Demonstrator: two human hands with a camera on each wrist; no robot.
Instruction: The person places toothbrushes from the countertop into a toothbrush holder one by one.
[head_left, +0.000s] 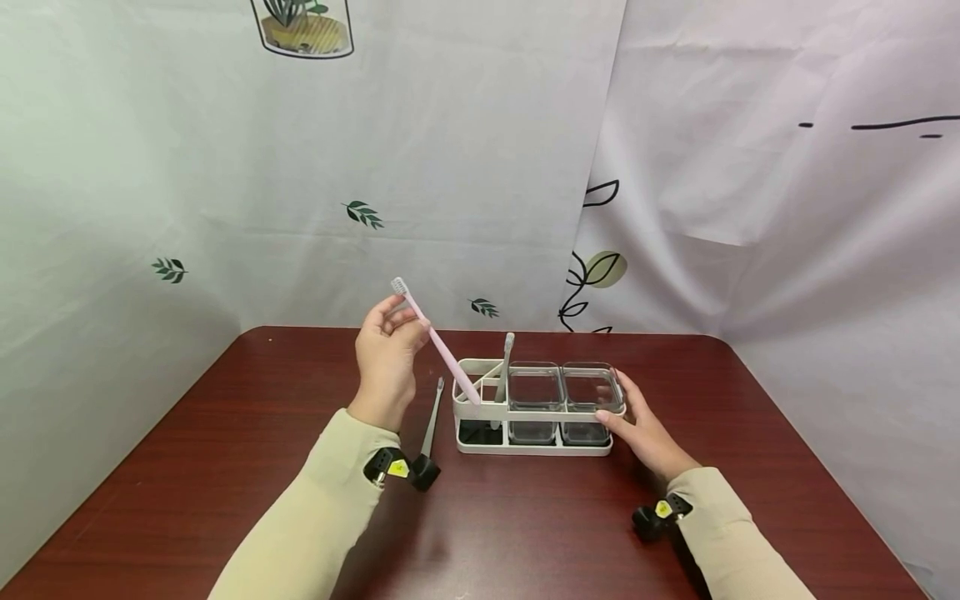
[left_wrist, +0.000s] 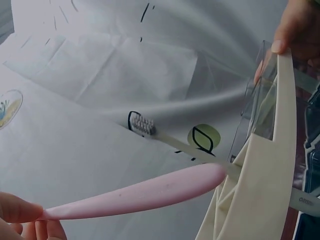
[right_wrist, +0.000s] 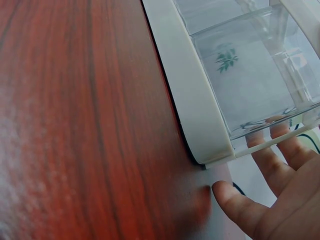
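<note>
My left hand (head_left: 390, 358) pinches a pink toothbrush (head_left: 450, 360) near its bristle head, above the left part of a white toothbrush holder (head_left: 480, 450). The handle slants down right, its end at the holder's divided section; the left wrist view shows that end (left_wrist: 200, 176) beside the dividers. A grey-white toothbrush (head_left: 505, 367) stands in a slot there. Clear cups (head_left: 534, 387) fill the holder's right part. My right hand (head_left: 645, 433) holds the holder's right end, thumb at the front and fingers behind. The right wrist view shows those fingers (right_wrist: 270, 165) past the clear cup.
Another grey toothbrush (head_left: 432, 421) lies on the dark red table (head_left: 525, 533), left of the holder and partly covered by the left wrist camera (head_left: 424, 472). A pale cloth backdrop (head_left: 450, 125) with printed leaves hangs behind and at the sides.
</note>
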